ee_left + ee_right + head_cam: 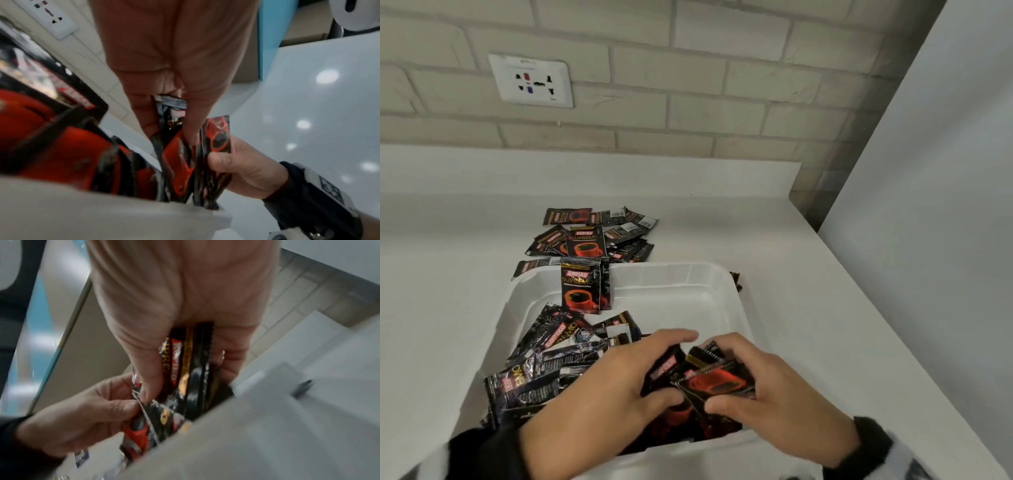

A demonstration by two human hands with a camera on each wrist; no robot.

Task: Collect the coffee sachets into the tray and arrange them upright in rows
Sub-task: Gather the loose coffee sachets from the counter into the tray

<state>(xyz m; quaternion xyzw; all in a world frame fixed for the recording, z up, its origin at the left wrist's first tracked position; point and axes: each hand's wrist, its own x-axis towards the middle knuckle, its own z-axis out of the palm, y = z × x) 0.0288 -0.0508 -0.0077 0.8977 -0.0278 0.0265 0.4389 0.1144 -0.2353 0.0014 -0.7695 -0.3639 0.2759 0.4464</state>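
A white tray (722, 284) sits on the white counter. Both hands are at its near right corner, among black-and-red coffee sachets standing on edge. My left hand (633, 370) grips a sachet (664, 368) between fingers and thumb. My right hand (763, 383) grips a small bunch of sachets (722, 380). The left wrist view shows the left fingers (174, 81) round a sachet (172, 110); the right wrist view shows the right hand (180, 305) holding its bunch (191, 369). Two sachets (583, 287) stand against the tray's far wall. Several sachets lie loose (551, 353) in the tray's left side.
A pile of sachets (595, 233) lies on the counter behind the tray, and one sachet (737, 279) lies by its far right corner. A wall socket (532, 80) is set in the brick wall. A white panel (928, 205) bounds the counter on the right.
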